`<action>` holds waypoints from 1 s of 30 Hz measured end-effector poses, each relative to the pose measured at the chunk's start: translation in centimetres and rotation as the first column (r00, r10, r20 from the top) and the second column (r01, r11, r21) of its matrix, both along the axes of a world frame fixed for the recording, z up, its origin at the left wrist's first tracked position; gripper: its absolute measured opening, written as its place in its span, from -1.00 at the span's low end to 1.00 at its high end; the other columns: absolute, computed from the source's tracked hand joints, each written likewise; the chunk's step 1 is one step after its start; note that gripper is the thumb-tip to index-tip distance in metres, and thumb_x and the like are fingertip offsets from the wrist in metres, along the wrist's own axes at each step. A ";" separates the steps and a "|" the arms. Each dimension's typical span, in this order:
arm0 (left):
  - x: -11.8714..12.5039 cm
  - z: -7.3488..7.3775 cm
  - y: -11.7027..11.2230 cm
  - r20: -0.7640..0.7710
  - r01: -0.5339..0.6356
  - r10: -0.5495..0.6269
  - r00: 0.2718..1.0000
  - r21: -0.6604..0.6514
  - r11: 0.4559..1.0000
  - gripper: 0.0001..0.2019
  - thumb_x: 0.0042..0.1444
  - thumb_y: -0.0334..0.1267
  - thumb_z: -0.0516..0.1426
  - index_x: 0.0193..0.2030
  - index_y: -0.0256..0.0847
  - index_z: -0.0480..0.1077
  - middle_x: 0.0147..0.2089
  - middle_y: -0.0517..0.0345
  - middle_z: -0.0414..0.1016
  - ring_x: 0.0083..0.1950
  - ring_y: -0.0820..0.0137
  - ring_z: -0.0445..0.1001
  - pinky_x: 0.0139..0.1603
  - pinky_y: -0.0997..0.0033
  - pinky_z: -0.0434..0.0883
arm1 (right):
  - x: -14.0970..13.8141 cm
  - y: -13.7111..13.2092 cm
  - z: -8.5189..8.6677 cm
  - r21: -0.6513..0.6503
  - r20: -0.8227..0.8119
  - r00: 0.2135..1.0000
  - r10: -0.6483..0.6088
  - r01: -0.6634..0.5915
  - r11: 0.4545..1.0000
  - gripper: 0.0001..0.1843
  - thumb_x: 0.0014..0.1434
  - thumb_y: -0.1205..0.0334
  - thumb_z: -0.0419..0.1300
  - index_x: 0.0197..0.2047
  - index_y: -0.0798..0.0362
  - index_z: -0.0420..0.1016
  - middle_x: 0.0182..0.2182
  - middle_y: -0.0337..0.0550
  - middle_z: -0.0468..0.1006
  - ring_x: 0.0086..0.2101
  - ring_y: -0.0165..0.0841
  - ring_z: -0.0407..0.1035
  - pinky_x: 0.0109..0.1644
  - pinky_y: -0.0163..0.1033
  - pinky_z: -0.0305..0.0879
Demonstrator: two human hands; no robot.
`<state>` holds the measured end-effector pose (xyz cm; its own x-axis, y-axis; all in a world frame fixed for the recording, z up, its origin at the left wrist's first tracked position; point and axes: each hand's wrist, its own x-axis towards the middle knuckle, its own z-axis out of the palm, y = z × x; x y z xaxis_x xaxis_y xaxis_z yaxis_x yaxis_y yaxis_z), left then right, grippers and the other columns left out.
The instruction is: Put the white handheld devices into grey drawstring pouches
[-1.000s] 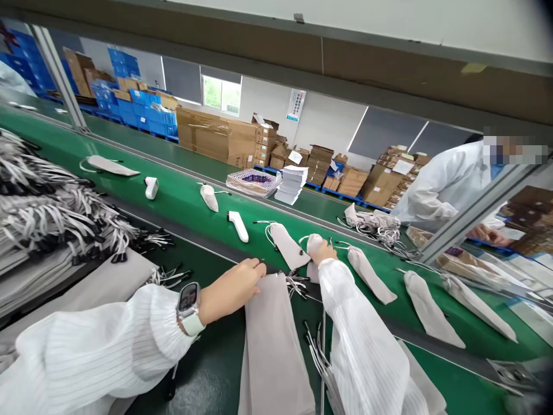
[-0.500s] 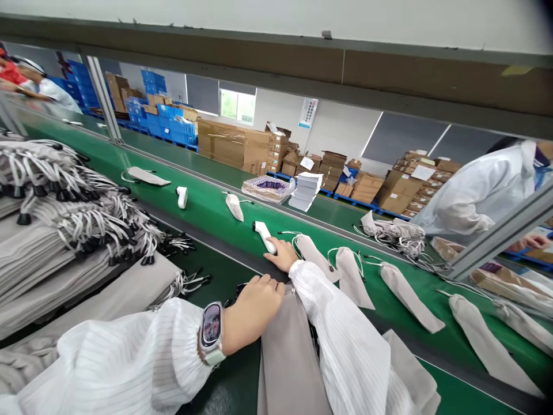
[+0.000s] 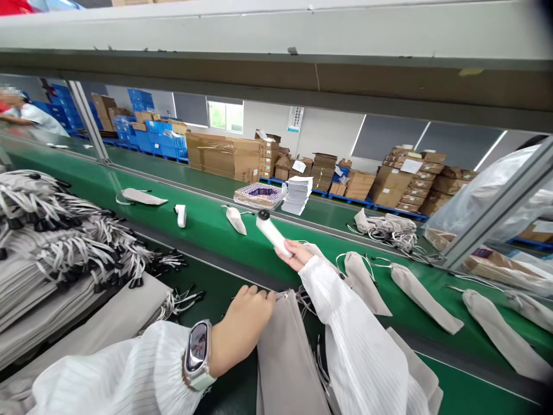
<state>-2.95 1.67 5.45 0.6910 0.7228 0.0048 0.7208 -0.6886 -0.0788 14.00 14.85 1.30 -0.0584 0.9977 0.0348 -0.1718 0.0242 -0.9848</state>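
My right hand (image 3: 298,253) is closed round the lower end of a white handheld device (image 3: 272,233) with a round black tip, held above the green belt. My left hand (image 3: 246,317), with a watch on its wrist, has its fingers curled at the top edge of a grey drawstring pouch (image 3: 285,351); the fingertips are hidden. This pouch lies flat before me, partly behind my right sleeve. Another white device (image 3: 181,216) lies on the belt, left of a small filled pouch (image 3: 235,220).
A big heap of grey pouches (image 3: 38,294) with corded ends is at my left. More filled pouches (image 3: 425,297) lie along the belt (image 3: 203,245) to the right. Beyond stand a paper stack (image 3: 297,196) and a plastic-lined basket (image 3: 259,196). A shelf beam (image 3: 276,34) crosses overhead.
My right hand has lifted the white device off the belt, its black tip now turned up towards me. My left hand stays at the pouch's top edge. The view has shifted slightly.
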 end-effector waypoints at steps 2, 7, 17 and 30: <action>-0.3 -0.1 0.2 0.020 0.021 -0.021 1.000 0.025 0.999 -0.76 -0.18 -0.64 0.01 -0.36 -0.29 0.27 -0.42 0.01 0.37 -0.28 0.19 0.29 -0.30 0.29 0.21 | 0.0 -1.5 2.0 0.063 -0.228 0.970 0.082 -0.069 0.996 -0.59 -0.16 0.21 0.25 -0.21 0.06 0.24 -0.33 -0.12 0.43 -0.28 -0.35 0.38 -0.20 -0.19 0.36; -0.7 1.1 0.8 0.292 0.111 -0.066 0.954 -0.139 0.984 -0.84 0.11 -0.35 -0.07 -0.47 -0.23 0.22 -0.48 0.15 0.31 -0.34 0.33 0.25 -0.39 0.44 0.14 | -0.6 -5.5 6.2 0.179 -0.363 0.878 0.312 -0.263 0.948 -0.39 -0.18 0.40 0.25 -0.05 -0.05 0.12 -0.33 -0.24 0.46 -0.38 -0.42 0.39 -0.19 -0.18 0.33; 0.1 2.2 0.7 0.692 0.152 0.128 0.711 -0.329 0.932 -0.70 0.15 -0.10 -0.12 -0.51 -0.24 0.10 -0.56 0.32 0.09 -0.53 0.53 0.07 -0.54 0.55 0.00 | -0.4 -7.4 7.9 0.208 -0.173 0.984 0.050 -0.013 0.978 -0.36 -0.04 0.06 0.15 0.04 -0.25 -0.13 -0.45 -0.33 0.42 -0.59 -0.44 0.36 -0.49 -0.24 0.35; -0.5 2.4 1.4 0.848 -0.021 0.060 0.526 -0.058 0.998 -0.82 0.15 -0.25 -0.08 -0.43 -0.22 0.22 -0.34 0.19 0.11 -0.23 0.43 0.20 -0.23 0.47 0.19 | -0.6 -7.9 6.7 -0.186 0.097 0.824 0.558 -0.536 0.824 -0.43 -0.04 -0.27 -0.11 -0.42 0.12 0.32 -0.45 -0.14 0.39 -0.43 -0.39 0.33 -0.45 -0.21 0.34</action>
<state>-3.41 3.02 7.87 0.3441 0.7632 0.5470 0.4607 -0.6448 0.6099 13.39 6.93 7.95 -0.5892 0.7926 -0.1570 0.0259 -0.1757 -0.9841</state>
